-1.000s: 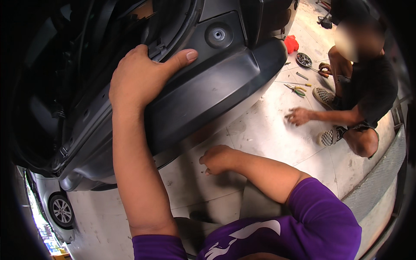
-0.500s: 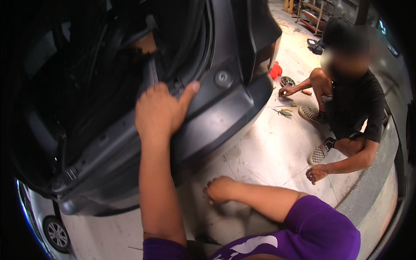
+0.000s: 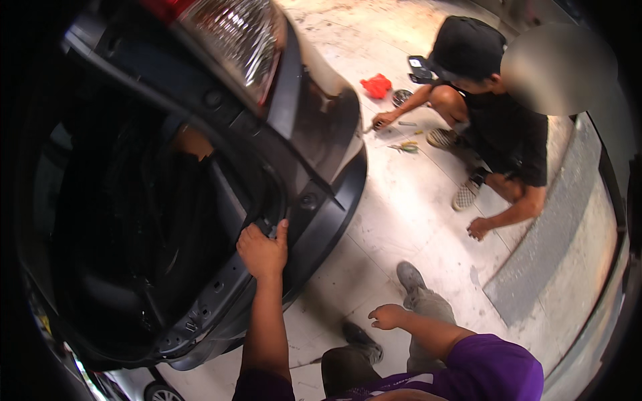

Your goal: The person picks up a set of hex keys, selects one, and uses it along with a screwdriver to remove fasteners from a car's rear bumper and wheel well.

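Note:
My left hand [image 3: 263, 252] rests on the rear sill of a dark grey car's open trunk [image 3: 231, 275]. Its fingers curl over the inner edge beside the rubber seal, and the thumb sticks up along the outside. In the shade inside the trunk there is a brown patch [image 3: 192, 142]. Above my left hand is the tail light [image 3: 234, 47], with the rear bumper [image 3: 319, 230] curving below it. My right hand [image 3: 386, 316] hangs in the air over the floor, its fingers loosely bent and partly apart, touching nothing.
On the right a person in black [image 3: 511, 137] squats by the bumper, one hand holding a small tool to its side. Near them lie pliers [image 3: 406, 148], a red cloth or bag [image 3: 376, 86] and a round dish of small parts [image 3: 401, 98]. A grey raised strip [image 3: 535, 274] runs behind.
My view has swung, bringing the tail light and my own feet into sight. My left hand stays on the sill. The co-worker's hand has moved up against the bumper with a tool.

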Tool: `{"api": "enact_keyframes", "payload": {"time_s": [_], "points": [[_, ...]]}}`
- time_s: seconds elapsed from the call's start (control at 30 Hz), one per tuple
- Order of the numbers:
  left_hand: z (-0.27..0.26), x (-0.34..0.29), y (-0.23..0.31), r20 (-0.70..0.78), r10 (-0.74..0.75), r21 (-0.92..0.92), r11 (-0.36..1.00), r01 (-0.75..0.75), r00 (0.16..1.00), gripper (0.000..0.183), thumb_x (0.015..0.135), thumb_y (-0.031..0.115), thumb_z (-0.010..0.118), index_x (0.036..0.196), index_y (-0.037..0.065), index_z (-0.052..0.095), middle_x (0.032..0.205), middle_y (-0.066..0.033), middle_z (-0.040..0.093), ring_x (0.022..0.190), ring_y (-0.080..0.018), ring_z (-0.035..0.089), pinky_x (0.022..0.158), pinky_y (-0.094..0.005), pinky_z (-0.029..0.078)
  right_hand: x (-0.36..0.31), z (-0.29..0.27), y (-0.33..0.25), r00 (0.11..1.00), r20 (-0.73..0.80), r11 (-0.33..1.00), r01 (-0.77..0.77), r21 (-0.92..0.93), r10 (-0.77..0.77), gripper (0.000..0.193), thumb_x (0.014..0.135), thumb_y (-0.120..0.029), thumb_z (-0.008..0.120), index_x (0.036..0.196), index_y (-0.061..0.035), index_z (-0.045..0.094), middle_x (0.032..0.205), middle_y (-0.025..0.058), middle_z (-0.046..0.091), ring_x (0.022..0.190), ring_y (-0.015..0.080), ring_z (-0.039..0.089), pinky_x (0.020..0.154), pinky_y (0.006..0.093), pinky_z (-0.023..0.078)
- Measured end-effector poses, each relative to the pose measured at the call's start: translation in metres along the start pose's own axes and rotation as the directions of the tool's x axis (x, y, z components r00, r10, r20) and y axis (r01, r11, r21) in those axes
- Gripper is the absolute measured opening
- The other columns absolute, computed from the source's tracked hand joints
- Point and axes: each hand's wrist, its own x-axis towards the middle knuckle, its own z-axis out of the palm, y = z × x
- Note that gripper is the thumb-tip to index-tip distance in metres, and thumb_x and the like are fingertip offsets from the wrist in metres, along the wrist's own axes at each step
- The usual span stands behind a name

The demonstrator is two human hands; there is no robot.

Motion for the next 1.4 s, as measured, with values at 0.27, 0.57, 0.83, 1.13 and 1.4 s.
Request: {"api": "enact_keyframes", "payload": {"time_s": [0.27,0.57,0.83,1.13,1.4], "points": [[0.002,0.0,-0.006,0.039,0.053,0.072,0.996,-0.056,0.998,0.068,0.087,0.064,0.054,0.097,-0.003,0.054,0.098,-0.022,0.059,0.095,-0.0411,0.058,0.088,-0.0515,0.043,-0.222,-0.006,0.044,0.774,-0.324,0.829,-0.434,0.353,0.544,0.039,0.087,-0.036,0.062,0.116,-0.0111,0.067,0.1,0.0139,0.071,0.095,0.034,0.067,0.084,0.0456,0.053],[-0.046,-0.018,0.057,0.277,-0.358,0.188,0.93,0.315,0.892,0.072,0.089,0.051,0.06,0.135,-0.003,0.043,0.142,-0.0216,0.044,0.131,-0.0392,0.043,0.108,-0.0541,0.034,-0.47,0.089,0.109,0.539,-0.05,0.51,-0.756,0.411,0.841,0.044,0.083,-0.038,0.062,0.117,-0.0106,0.068,0.116,0.0159,0.068,0.109,0.0334,0.063,0.097,0.0416,0.049],[-0.072,-0.135,0.148,0.946,0.285,-0.279,0.958,0.064,-0.157,0.065,0.087,0.045,0.062,0.133,-0.001,0.053,0.131,-0.0242,0.058,0.124,-0.0383,0.053,0.105,-0.0427,0.041,-0.564,0.045,0.157,0.368,-0.039,0.274,-0.613,0.741,0.929,0.04,0.083,-0.035,0.065,0.11,-0.0077,0.072,0.105,0.0185,0.071,0.099,0.0324,0.068,0.091,0.0392,0.052],[-0.04,-0.071,0.265,0.948,0.294,-0.308,0.944,0.119,0.125,0.058,0.091,0.041,0.06,0.131,0.0,0.055,0.127,-0.0237,0.061,0.12,-0.0379,0.057,0.103,-0.0415,0.044,-0.553,-0.135,0.128,0.293,-0.091,0.164,-0.236,0.958,0.952,0.042,0.089,-0.02,0.063,0.125,0.0011,0.061,0.089,0.0089,0.07,0.071,0.0144,0.065,0.062,0.0276,0.051],[-0.011,0.01,0.33,0.908,0.208,-0.361,0.827,0.43,0.363,0.051,0.092,0.035,0.059,0.128,-0.002,0.057,0.124,-0.0242,0.062,0.119,-0.0361,0.058,0.101,-0.0394,0.045,-0.564,-0.174,0.141,0.379,0.08,0.073,-0.371,0.926,0.922,0.041,0.089,-0.02,0.066,0.123,0.0012,0.062,0.087,0.0082,0.069,0.069,0.0145,0.064,0.058,0.028,0.049]]}}
